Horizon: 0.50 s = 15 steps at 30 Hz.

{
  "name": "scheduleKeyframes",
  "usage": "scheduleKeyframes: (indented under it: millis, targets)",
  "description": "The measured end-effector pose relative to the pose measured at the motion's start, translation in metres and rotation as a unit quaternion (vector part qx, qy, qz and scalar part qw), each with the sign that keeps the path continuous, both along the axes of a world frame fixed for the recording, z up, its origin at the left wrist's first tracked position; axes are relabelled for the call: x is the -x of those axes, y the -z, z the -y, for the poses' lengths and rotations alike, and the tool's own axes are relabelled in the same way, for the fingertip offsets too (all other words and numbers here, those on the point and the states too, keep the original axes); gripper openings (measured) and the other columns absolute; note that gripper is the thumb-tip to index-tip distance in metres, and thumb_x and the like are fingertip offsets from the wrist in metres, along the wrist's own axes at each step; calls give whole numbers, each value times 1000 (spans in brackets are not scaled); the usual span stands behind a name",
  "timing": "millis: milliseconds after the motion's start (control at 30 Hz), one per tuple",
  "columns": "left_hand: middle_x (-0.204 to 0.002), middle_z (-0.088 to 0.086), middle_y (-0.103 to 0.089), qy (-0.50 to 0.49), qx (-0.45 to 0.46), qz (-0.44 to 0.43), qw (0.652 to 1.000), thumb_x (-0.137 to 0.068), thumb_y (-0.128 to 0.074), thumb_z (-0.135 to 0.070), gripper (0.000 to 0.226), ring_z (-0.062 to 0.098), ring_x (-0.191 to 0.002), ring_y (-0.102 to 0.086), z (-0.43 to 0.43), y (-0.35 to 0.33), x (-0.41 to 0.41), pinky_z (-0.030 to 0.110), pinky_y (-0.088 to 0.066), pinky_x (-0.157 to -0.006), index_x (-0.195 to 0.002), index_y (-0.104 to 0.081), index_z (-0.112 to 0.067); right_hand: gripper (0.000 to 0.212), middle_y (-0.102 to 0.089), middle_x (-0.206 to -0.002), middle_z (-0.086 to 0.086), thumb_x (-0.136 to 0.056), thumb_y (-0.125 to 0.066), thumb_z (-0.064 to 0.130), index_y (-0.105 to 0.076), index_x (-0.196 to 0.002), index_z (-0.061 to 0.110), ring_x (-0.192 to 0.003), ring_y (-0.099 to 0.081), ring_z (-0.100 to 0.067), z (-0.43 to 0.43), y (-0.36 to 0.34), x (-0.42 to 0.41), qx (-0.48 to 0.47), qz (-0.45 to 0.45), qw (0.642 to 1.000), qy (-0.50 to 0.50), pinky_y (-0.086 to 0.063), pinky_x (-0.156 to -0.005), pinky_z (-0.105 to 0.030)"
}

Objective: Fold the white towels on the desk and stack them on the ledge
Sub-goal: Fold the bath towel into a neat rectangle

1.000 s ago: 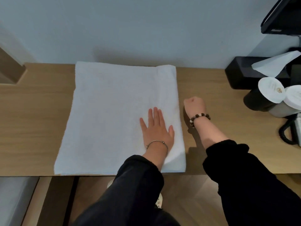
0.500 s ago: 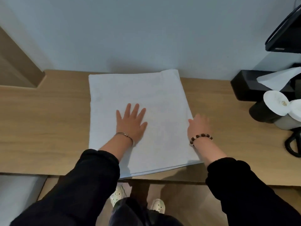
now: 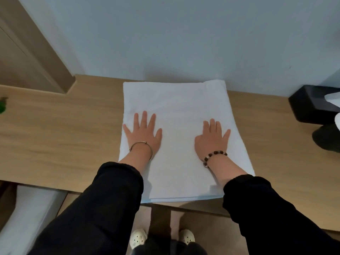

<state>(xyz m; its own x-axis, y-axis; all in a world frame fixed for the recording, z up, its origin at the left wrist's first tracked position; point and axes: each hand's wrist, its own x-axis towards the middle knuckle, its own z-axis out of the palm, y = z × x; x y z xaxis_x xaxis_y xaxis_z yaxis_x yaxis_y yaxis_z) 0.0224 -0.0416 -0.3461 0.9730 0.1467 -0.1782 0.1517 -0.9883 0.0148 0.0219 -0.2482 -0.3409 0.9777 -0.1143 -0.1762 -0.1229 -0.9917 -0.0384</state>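
Note:
A white towel lies flat on the wooden desk, folded into a tall rectangle that runs from the wall to the desk's front edge. Layered edges show at its near end. My left hand presses flat on the towel's left side, fingers spread, a thin metal bangle on the wrist. On the towel's right half my right hand lies flat too, fingers straight, a bead bracelet on the wrist. Both hands hold nothing.
A black tissue box and a dark cup stand at the desk's right end. A wooden panel rises at the back left. Something white lies below the desk's left edge. My feet show under the desk.
My right hand moved from the towel's right edge onto the towel and opened flat. My left hand slid leftward across the towel. The view has tilted and shifted left.

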Motion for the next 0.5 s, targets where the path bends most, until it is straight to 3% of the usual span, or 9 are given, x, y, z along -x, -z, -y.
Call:
scheduleKeyframes:
  millis: [67, 133, 167, 233, 300, 400, 500]
  targets:
    - [-158, -10, 16, -14, -2, -10, 1000, -94, -8, -54, 59, 20, -145, 14, -3, 0, -6, 63, -4, -108, -147, 12, -40, 58, 0, -159, -7, -98, -21, 30, -6, -151, 13, -146, 3, -24, -16, -4, -12, -15, 0, 1000, 20, 2, -115, -52]
    - [-158, -7, -5, -10, -8, 4, 1000, -94, -11, -53, 55, 23, -144, -5, -8, -3, -18, 61, -20, -102, -147, -5, -40, 58, 7, -159, -8, -100, -17, 33, 1, -151, 14, -146, 7, -25, -31, -3, -30, -19, 13, 1000, -9, 2, -115, -51]
    - [-151, -5, -22, 2, -28, 28, 999, -94, -13, -51, 51, 25, -136, -20, -11, -5, -26, 55, -29, -94, -142, -18, -37, 58, 11, -159, -7, -100, -16, 34, 4, -151, 16, -146, 9, -25, -38, -2, -40, -17, 20, 999, -35, 3, -115, -50]
    - [-125, -3, -43, 40, -79, 96, 991, -94, -17, -45, 40, 24, -114, -37, -19, -10, -48, 42, -30, -76, -125, -38, -29, 57, 14, -158, -5, -100, -14, 36, 6, -151, 20, -145, 12, -25, -51, -2, -65, -18, 34, 996, -83, 5, -115, -50]
    - [-113, -3, -49, 72, -98, 138, 983, -96, -21, -41, 36, 23, -105, -43, -23, -15, -72, 40, -27, -74, -117, -45, -25, 56, 14, -159, -5, -100, -13, 37, 4, -151, 23, -145, 12, -25, -62, -3, -88, -22, 49, 993, -108, 5, -116, -50]
    - [-114, 1, -51, 102, -117, 192, 969, -97, -25, -36, 34, 23, -107, -44, -33, -14, -105, 37, -30, -80, -116, -49, -21, 56, 10, -159, -5, -99, -16, 39, -4, -151, 23, -146, 9, -24, -73, 4, -105, -29, 94, 989, -108, 4, -116, -48]
    - [-120, 5, -45, 52, -64, 265, 961, -94, -37, -32, 29, 25, -111, -41, -58, -11, -128, 34, -34, -82, -116, -49, -17, 60, 13, -159, -3, -97, -16, 41, 3, -151, 24, -146, 11, -21, -76, 19, -110, -31, 124, 987, -98, 4, -115, -49]
